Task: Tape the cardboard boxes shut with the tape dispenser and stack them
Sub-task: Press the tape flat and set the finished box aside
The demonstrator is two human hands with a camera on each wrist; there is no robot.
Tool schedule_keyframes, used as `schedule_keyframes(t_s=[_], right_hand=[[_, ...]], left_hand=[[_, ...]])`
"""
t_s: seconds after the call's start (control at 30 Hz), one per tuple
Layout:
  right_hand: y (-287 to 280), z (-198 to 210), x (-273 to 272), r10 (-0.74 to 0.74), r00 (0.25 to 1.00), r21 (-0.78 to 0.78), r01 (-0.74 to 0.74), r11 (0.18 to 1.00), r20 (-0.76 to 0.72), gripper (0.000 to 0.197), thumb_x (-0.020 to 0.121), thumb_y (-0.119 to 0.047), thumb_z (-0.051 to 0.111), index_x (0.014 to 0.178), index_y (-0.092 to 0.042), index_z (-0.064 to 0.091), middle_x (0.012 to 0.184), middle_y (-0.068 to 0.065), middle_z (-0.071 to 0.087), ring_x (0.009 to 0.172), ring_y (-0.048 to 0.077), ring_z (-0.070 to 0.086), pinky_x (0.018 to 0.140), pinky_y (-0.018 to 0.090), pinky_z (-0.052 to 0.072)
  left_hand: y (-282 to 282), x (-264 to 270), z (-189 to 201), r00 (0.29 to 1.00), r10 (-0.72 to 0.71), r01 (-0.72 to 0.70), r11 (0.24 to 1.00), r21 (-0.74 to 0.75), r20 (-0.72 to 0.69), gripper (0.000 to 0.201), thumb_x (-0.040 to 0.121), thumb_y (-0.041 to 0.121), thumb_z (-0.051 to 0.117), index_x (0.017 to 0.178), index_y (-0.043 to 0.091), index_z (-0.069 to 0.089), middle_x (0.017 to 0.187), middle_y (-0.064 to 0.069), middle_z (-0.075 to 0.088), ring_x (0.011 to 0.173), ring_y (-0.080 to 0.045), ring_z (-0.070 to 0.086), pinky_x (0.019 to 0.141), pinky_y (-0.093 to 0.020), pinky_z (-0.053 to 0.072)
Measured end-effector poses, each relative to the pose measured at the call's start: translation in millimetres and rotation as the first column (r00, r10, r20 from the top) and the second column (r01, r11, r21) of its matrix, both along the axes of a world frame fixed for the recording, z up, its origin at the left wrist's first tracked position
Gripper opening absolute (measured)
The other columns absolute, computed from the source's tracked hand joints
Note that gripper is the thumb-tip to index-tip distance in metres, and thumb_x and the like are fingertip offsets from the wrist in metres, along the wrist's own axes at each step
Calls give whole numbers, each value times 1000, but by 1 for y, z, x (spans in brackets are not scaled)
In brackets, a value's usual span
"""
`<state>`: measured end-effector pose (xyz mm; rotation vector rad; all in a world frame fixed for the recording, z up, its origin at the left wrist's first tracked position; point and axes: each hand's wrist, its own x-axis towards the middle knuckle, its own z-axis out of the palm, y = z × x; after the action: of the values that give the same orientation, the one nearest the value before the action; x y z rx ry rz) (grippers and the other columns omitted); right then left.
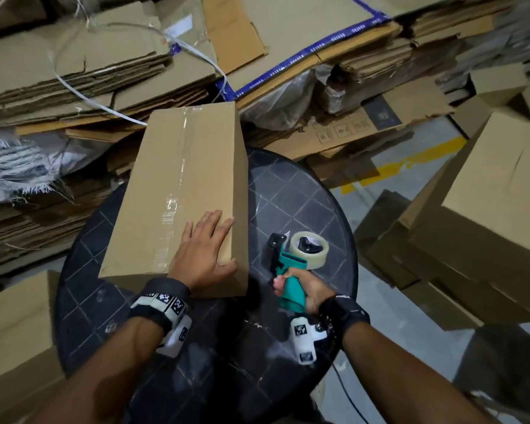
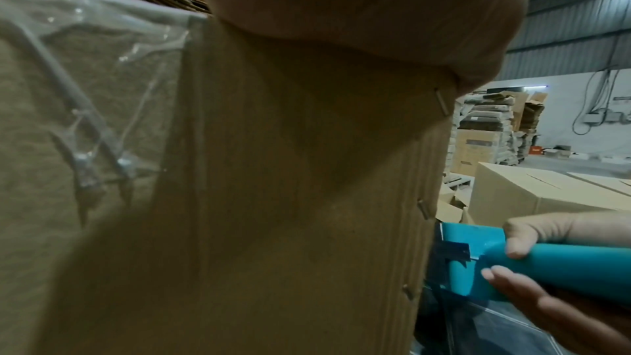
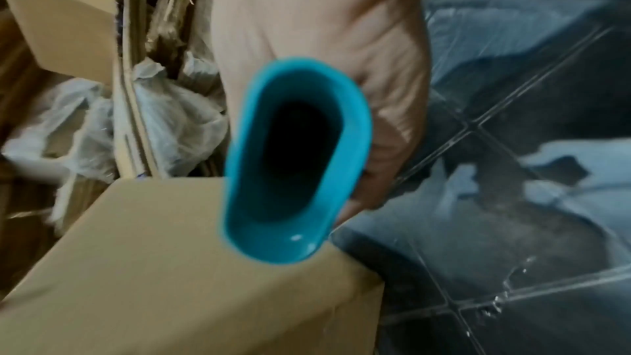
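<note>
Box [image 1: 178,191] lies on the round table [image 1: 303,191], top seam already run with clear tape [image 1: 178,166] end to end; tape looks wrinkled near the near end. So this face reads as sealed. Can't tell if the underside is taped.

Left hand [image 1: 204,255] is flat on the box's near right corner, fingers spread and straight, thumb over the edge, pressing, not gripping.

Right hand [image 1: 306,290] is wrapped tight around the teal handle of the dispenser [image 1: 291,264], held just right of the box over the table, clear of the cardboard. Roll [image 1: 309,250] looks well stocked.

Left to do, my read: move this box to a stack. Assembled boxes [image 1: 496,191] sit at right, one more at lower left [image 1: 16,332]; whether those are taped isn't visible.

Writing: flattened cartons [image 1: 343,130] behind carry handling pictograms and blue printed tape [image 1: 322,47] with repeated text, too small to read. No brand legible on the dispenser. Wristbands [image 1: 166,301] show square tracking markers only.
</note>
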<state>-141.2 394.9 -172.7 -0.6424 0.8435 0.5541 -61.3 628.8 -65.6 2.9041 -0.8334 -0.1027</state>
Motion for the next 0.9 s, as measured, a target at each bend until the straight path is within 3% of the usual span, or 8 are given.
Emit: schedule_keyframes(t_s=[0.13,0.23,0.33,0.47,0.6,0.7,0.77,0.9], right_hand=[[15,18,2,-33,989,-431,93,897,144,10,86,6,60,81,-2,61,67,11,68,52,20,64,48,25,52],[7,54,7,151,957,-818,122,562,246,16,77,-3,80,81,-7,66,72,6,67,65,19,62,56,19,47],[2,101,10,342,906,-948,156,277,248,25,76,-17,84,73,-16,59,66,0,62,60,12,56,47,14,37],[12,142,11,456,880,-991,120,56,132,26,75,-33,82,84,-16,65,78,1,66,73,20,62,63,29,43],[42,162,0,476,861,-980,119,158,181,12,78,-21,73,83,-12,66,75,4,71,68,21,68,65,38,58],[68,175,-7,447,847,-931,138,338,288,11,82,-3,69,76,-10,62,61,5,63,54,21,59,52,31,51],[84,183,-8,461,826,-910,136,393,323,9,83,-2,69,81,-8,63,62,7,61,54,20,57,51,31,48],[114,196,-8,568,761,-918,88,387,313,15,83,-9,75,92,-4,64,67,8,63,55,19,58,51,31,47]], left_hand=[[1,-2,3,1000,13,-13,1000,26,1,91,79,66,46,158,29,21,167,-5,13,154,-23,8,123,-51,5],[4,-3,3,1000,12,-11,997,-78,15,83,85,72,32,155,28,32,165,-3,21,153,-21,15,123,-49,7],[5,-2,6,997,60,-69,961,-268,-42,77,91,72,25,147,24,48,160,2,34,150,-16,25,124,-45,11],[9,1,14,964,111,-233,792,-564,-242,49,97,46,52,132,14,64,143,-3,57,136,-19,47,118,-42,30],[15,20,32,821,141,-561,382,-735,-553,18,97,5,59,105,16,71,115,-8,70,113,-27,64,105,-39,48],[25,28,53,531,-191,-836,47,-548,-826,17,102,11,50,108,17,64,120,-15,67,109,-30,64,102,-43,49],[36,24,64,349,-436,-920,11,-393,-829,21,107,23,42,117,14,57,120,-18,64,111,-32,62,99,-48,49],[62,16,63,261,-613,-958,-68,-279,-745,40,107,37,39,129,6,54,129,-22,63,123,-36,58,96,-50,49]])
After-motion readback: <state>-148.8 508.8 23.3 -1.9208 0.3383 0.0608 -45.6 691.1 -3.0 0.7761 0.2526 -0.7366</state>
